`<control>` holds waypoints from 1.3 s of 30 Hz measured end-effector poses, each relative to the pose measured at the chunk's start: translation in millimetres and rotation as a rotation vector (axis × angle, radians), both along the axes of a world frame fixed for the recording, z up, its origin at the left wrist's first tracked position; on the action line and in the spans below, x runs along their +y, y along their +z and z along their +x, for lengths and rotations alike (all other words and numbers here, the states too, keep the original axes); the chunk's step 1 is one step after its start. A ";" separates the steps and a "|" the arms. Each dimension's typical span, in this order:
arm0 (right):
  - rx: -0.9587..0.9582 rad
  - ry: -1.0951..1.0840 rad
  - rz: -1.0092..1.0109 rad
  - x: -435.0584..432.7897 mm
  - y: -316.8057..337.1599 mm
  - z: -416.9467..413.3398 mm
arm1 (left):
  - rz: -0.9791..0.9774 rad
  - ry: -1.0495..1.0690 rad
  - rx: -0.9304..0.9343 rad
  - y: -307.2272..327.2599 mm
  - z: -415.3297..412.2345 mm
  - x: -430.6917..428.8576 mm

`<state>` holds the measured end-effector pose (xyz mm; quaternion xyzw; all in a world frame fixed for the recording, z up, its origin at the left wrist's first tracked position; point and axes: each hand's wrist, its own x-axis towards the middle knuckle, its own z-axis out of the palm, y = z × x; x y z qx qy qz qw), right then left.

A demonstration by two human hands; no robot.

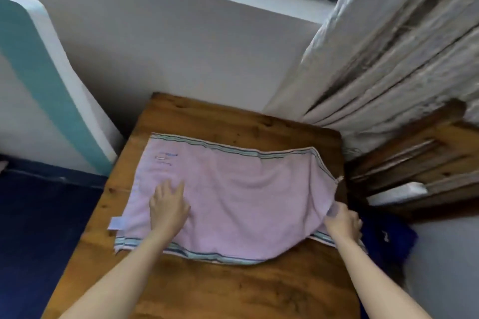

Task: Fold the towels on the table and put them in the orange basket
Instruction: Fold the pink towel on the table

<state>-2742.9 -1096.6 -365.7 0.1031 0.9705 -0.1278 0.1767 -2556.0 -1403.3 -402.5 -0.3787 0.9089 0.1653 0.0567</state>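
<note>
A pink towel [233,189] with striped green-blue borders lies spread across the wooden table [233,290]. My left hand [168,206] rests flat on the towel's left part, fingers apart, pressing it down. My right hand [342,220] pinches the towel's right edge near the table's right side, and the cloth there is lifted and bunched. A small white label sticks out at the towel's near left corner. No orange basket is in view.
A white and teal panel [44,80] leans against the wall to the left. Pale curtains [388,54] hang at the back right over stacked wooden pieces [420,160]. Something dark blue [388,238] sits just past the table's right edge. The floor on the left is dark blue.
</note>
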 end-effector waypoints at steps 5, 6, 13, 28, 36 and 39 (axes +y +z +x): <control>-0.094 -0.171 0.012 50.3 -29.2 31.1 | 0.048 0.008 -0.066 -31.8 38.7 44.3; -0.092 -0.167 0.026 57.5 -32.2 31.7 | 0.060 -0.022 -0.096 -35.2 45.2 51.8; -0.012 -0.042 0.197 88.6 -43.9 5.5 | 0.078 -0.200 -0.151 -60.6 63.4 69.3; -0.042 -0.317 -0.166 154.4 -5.2 26.6 | 0.056 -0.187 -0.357 -13.8 103.7 46.9; -0.131 0.313 -0.144 20.5 -3.3 91.4 | 0.227 0.347 -0.158 -1.8 146.6 30.7; -0.164 0.512 -0.156 -35.0 -4.7 126.4 | 0.309 0.503 -0.024 -2.5 156.1 -3.3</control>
